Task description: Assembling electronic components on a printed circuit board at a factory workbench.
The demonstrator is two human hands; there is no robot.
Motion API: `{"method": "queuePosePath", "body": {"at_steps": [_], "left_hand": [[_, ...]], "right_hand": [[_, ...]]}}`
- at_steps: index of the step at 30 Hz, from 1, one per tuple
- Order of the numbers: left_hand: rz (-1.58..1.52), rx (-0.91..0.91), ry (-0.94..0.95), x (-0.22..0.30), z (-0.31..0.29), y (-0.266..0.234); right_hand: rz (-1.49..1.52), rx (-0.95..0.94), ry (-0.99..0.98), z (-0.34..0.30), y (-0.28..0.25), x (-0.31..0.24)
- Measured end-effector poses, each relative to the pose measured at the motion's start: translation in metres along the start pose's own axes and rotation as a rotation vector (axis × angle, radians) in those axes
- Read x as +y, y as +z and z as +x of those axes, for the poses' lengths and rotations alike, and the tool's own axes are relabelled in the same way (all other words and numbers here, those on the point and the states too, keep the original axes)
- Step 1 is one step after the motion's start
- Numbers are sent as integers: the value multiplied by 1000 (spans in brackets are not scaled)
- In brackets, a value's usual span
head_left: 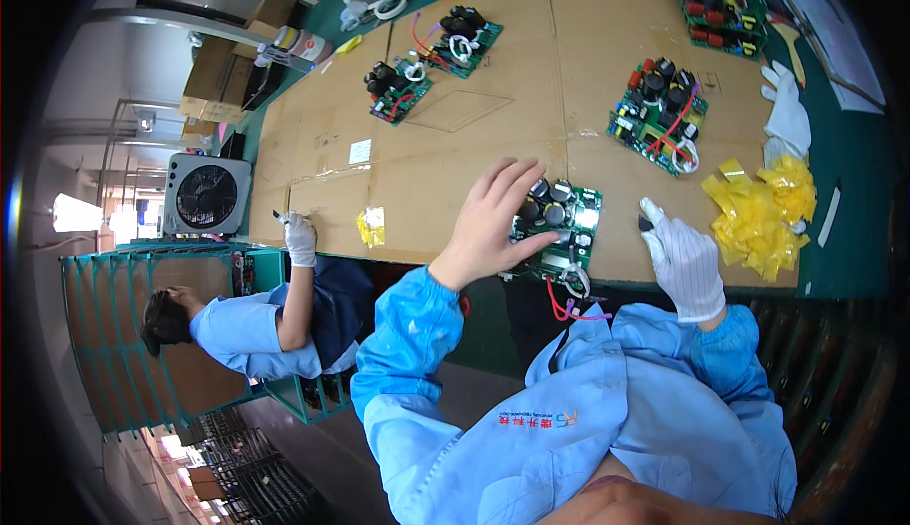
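Wires (559, 313) trailing red off the green rectangular circuit board (574, 226) could snag, bare left hand (493, 222) splayed across it, white-gloved right hand (684, 269) pinching a black object (646, 225).

This is an electronics workshop, plainly, and the long bench gives it away. Cardboard sheeting (493, 65) covers most of its green top (863, 212), and green circuit boards (583, 212) crowded with parts and wires lie about on it. A heap of yellow film pieces (758, 226) sits near one end. Farther along, a co-worker (256, 326) in a light blue work shirt wears a white glove (my kitchen was never like this). Behind stand a teal rack (104, 354), a grey fan (207, 196) and stacked cartons (213, 80).
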State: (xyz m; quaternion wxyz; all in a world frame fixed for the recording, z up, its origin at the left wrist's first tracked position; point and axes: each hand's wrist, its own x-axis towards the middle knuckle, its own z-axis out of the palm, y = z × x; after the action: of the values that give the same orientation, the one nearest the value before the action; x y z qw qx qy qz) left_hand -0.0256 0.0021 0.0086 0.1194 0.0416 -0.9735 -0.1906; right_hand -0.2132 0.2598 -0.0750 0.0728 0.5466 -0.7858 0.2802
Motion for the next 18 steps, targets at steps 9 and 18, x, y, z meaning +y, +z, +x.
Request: {"method": "queuePosePath", "body": {"at_steps": [9,18], "left_hand": [[-73,-155,-87,-48,3,29],[-347,1005,-778,-198,-74,-47]], "right_hand": [[66,-46,38,1,-6,-3],[68,-53,44,4,-4,-4]]}}
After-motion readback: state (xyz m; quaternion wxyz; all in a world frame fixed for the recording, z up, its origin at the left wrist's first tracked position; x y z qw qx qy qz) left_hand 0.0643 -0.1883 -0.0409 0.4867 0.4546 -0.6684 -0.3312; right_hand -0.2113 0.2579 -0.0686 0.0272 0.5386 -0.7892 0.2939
